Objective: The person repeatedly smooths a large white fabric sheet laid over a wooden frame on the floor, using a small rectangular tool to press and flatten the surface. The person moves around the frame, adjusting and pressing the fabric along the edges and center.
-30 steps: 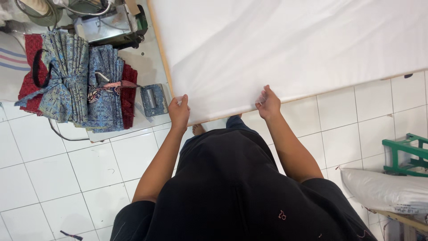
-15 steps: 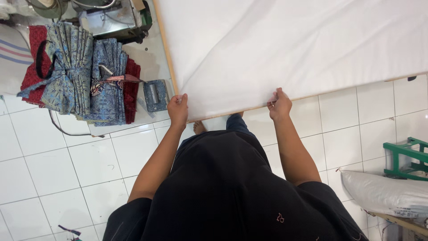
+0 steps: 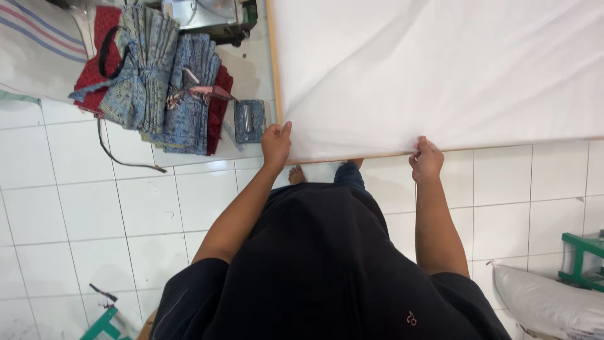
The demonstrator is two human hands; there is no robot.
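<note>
A large white cloth [image 3: 440,69] is spread over a table with a wooden edge [image 3: 274,82]. My left hand [image 3: 275,143] grips the cloth at the table's near left corner. My right hand [image 3: 426,160] pinches the cloth's near edge further right. Both arms reach forward from my black-clad body.
On the white tiled floor at the left lie folded blue patterned cloths [image 3: 157,82] over a red cloth [image 3: 94,69], with a small blue-grey pouch [image 3: 249,121] beside them. A metal machine [image 3: 207,16] stands behind. A white sack [image 3: 547,302] and a green frame [image 3: 582,261] are at the lower right.
My right hand has slid to the right along the cloth's near edge, widening the gap between my hands. The view has shifted slightly.
</note>
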